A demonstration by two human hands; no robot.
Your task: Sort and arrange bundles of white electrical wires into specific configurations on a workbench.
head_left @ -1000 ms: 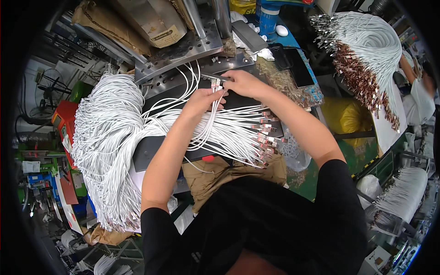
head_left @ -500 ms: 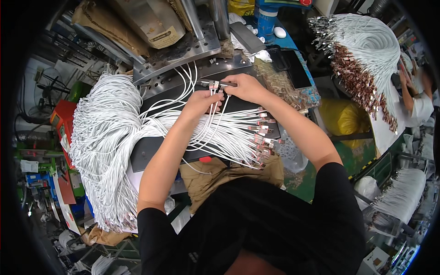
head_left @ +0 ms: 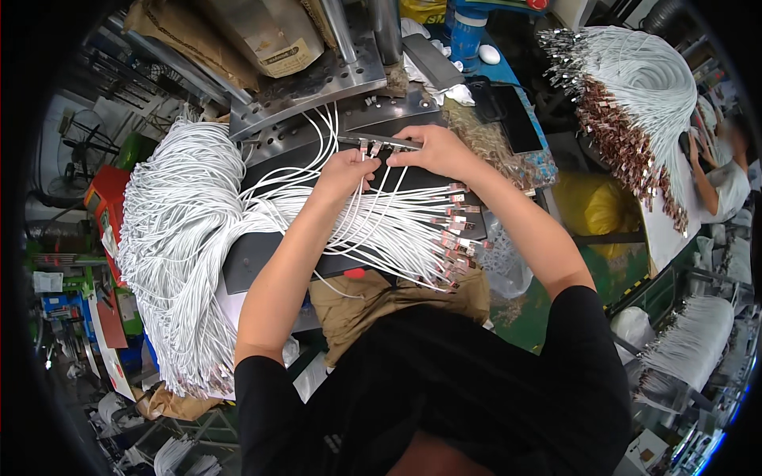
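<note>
Two hands are held close together over the dark plate point(head_left: 317, 159) at the far side of the bench. A few white cables point(head_left: 373, 170) are pinched by their small metal-tipped ends between the thumb and fingers of the left hand point(head_left: 345, 170), the tips pointing up and away from the person. The right hand point(head_left: 432, 149) is laid just beside it, its fingers pressed together on a thin metal bar point(head_left: 381, 141) that lies crosswise, left to right, directly beyond the cable ends. The tips are almost touching the bar; whether they are seated in it cannot be told. The long axis of the held cables runs from the bar back toward the person, roughly square to it. The left hand is the nearer one to the cable ends. A fan of further cable ends point(head_left: 452, 238) is spread to the right beneath the right forearm, and a large looped bundle of white cable point(head_left: 182, 246) is heaped at the left. Another bundle point(head_left: 635, 95) is hung at the upper right, near a co-worker's arm point(head_left: 706, 170).
</note>
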